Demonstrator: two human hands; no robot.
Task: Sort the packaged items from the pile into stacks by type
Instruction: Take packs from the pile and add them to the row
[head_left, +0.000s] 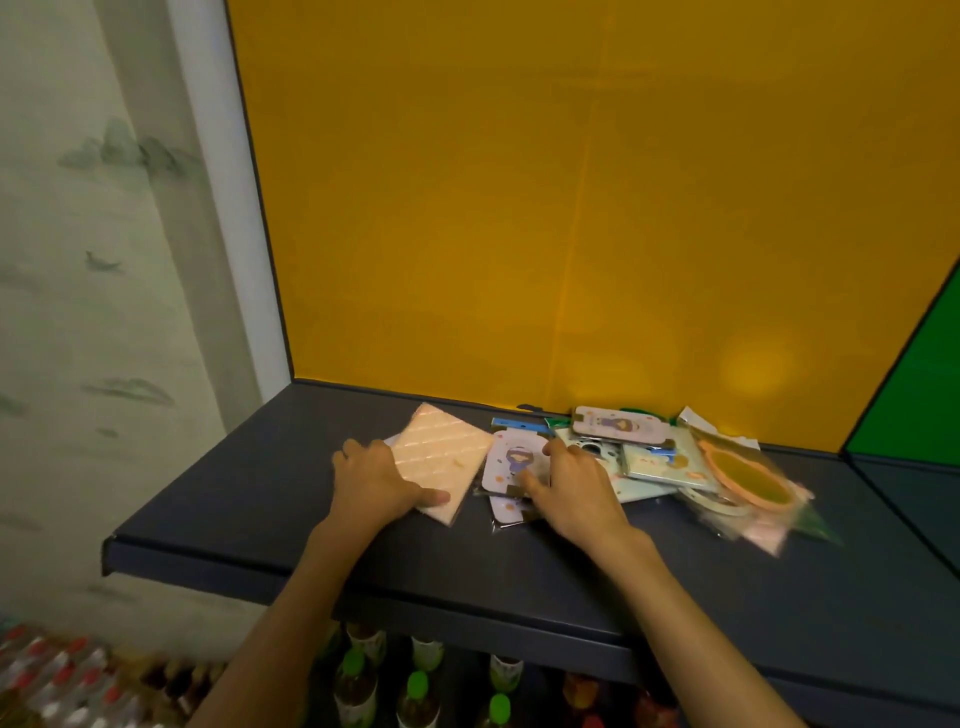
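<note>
A pink quilted packet (441, 460) lies flat on the dark shelf (249, 499), and my left hand (371, 480) rests on its left side with the thumb pressing its near edge. Just to the right, my right hand (569, 486) grips a small pink card pack with a purple cartoon figure (511, 460); a similar pack (506, 509) lies under it. The pile (670, 462) spreads to the right: another purple-figure card pack (621, 426), pale green packets (657, 462) and clear bags holding orange oval items (748, 475).
An orange panel (545, 208) stands right behind the pile, and a green panel (914, 384) closes the right end. Below the shelf's front edge stand bottles with green caps (415, 686). A painted wall (88, 312) is on the left.
</note>
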